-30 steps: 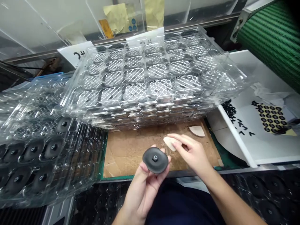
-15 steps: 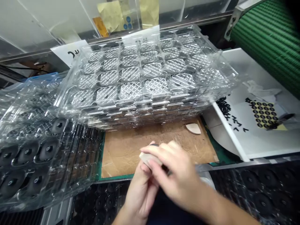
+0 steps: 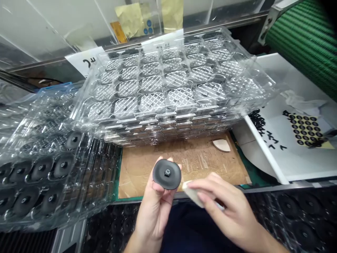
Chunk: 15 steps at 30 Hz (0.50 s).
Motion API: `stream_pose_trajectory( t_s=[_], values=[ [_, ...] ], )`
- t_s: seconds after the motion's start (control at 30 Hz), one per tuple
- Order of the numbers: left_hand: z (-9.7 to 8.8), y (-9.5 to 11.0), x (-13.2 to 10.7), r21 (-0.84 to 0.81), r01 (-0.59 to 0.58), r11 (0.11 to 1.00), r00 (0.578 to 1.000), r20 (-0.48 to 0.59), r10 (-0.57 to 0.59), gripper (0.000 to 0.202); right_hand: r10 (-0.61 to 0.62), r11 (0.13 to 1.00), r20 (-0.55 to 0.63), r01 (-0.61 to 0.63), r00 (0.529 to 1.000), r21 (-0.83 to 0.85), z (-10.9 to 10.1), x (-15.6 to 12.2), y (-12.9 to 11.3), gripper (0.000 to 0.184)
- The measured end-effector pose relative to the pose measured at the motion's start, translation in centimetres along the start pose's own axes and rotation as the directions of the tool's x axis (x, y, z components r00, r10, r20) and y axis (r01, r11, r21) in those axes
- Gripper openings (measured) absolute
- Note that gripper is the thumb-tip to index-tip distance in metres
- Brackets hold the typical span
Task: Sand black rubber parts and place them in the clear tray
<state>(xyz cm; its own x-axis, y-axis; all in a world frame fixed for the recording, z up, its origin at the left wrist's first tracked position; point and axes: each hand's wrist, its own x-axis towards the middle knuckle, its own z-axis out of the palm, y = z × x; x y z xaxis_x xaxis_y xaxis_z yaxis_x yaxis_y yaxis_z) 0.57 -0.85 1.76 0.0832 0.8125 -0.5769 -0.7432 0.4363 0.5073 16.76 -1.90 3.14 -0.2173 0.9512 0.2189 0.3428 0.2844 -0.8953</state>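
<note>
Held up in my left hand [image 3: 155, 214] is a dark, rounded disc-shaped part [image 3: 161, 178] with a small raised stub at its middle. My fingers grip it by the rim, and its dished face points up at me. In my right hand [image 3: 229, 207], pinched between thumb and fingers, is a cream-coloured pad [image 3: 193, 194] with a rounded edge. The pad is just right of the dark disc, apart from it. A similar cream piece [image 3: 222, 145] lies on the brown cardboard sheet [image 3: 139, 168] beyond my hands.
Clear plastic trays [image 3: 168, 95] are stacked behind the cardboard. On the left, more trays [image 3: 52, 182] hold dark discs. A white bin [image 3: 302, 161] at right contains small black pieces and a sticker sheet [image 3: 305, 130]. A green ribbed roller [image 3: 308, 45] stands at upper right.
My right hand has moved right and down with the cream pad, away from the disc. The disc, mostly covered before, now shows its whole face in my left hand.
</note>
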Motion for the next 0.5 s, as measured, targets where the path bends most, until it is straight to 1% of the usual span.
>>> stream_pose_trajectory(
  t_s=[0.07, 0.1, 0.13, 0.17, 0.2, 0.27, 0.3, 0.33, 0.37, 0.43, 0.47, 0.5],
  values=[
    [0.2, 0.0, 0.1, -0.009, 0.001, 1.0, 1.0, 0.003, -0.001, 0.05, 0.153, 0.988, -0.127, -0.154, 0.98, -0.001, -0.6, -0.6, 0.7, 0.019],
    [0.3, -0.2, 0.2, -0.01, 0.007, 1.0, 1.0, 0.009, -0.007, 0.05, 0.198, 0.979, -0.183, -0.202, 0.963, -0.004, -0.8, -0.6, 0.7, 0.019],
    [0.5, -0.4, 0.2, -0.009, 0.007, 1.0, 1.0, 0.019, -0.007, 0.052, 0.216, 0.975, -0.221, -0.224, 0.951, -0.011, -0.8, -0.5, 0.5, 0.019],
    [0.6, -0.6, 0.2, -0.003, 0.001, 1.0, 1.0, 0.029, 0.0, 0.053, 0.204, 0.976, -0.245, -0.216, 0.948, -0.021, -0.8, -0.2, 0.2, 0.02],
    [0.7, -0.8, 0.1, 0.007, -0.008, 1.0, 0.999, 0.036, 0.008, 0.053, 0.16, 0.984, -0.249, -0.174, 0.955, -0.037, -0.6, 0.3, -0.3, 0.021],
    [0.8, -1.1, -0.1, 0.031, -0.012, 0.999, 0.999, 0.032, 0.011, 0.052, -0.006, 0.998, -0.206, -0.007, 0.978, -0.064, -0.1, 1.3, -1.5, 0.022],
    [0.8, -1.2, -0.2, 0.047, -0.006, 0.999, 1.0, 0.023, 0.005, 0.051, -0.094, 0.994, -0.166, 0.084, 0.982, -0.07, 0.2, 1.8, -1.9, 0.022],
    [0.8, -1.2, -0.3, 0.064, -0.003, 0.998, 1.0, 0.009, 0.003, 0.049, -0.157, 0.986, -0.111, 0.15, 0.981, -0.067, 0.5, 2.3, -2.2, 0.022],
    [0.7, -1.2, -0.4, 0.082, -0.005, 0.997, 1.0, -0.006, 0.006, 0.048, -0.181, 0.982, -0.042, 0.179, 0.983, -0.057, 0.8, 2.7, -2.4, 0.022],
    [0.6, -1.2, -0.4, 0.118, -0.02, 0.993, 0.999, -0.023, 0.023, 0.047, -0.15, 0.987, 0.1, 0.156, 0.984, -0.045, 1.1, 3.4, -2.5, 0.02],
    [0.5, -1.3, -0.4, 0.126, -0.027, 0.992, 0.999, -0.016, 0.029, 0.048, -0.136, 0.988, 0.141, 0.146, 0.981, -0.057, 1.1, 3.7, -2.4, 0.02],
    [0.5, -1.4, -0.3, 0.123, -0.027, 0.992, 1.0, -0.003, 0.027, 0.049, -0.142, 0.985, 0.149, 0.154, 0.979, -0.078, 1.1, 3.9, -2.4, 0.02]
  ],
)
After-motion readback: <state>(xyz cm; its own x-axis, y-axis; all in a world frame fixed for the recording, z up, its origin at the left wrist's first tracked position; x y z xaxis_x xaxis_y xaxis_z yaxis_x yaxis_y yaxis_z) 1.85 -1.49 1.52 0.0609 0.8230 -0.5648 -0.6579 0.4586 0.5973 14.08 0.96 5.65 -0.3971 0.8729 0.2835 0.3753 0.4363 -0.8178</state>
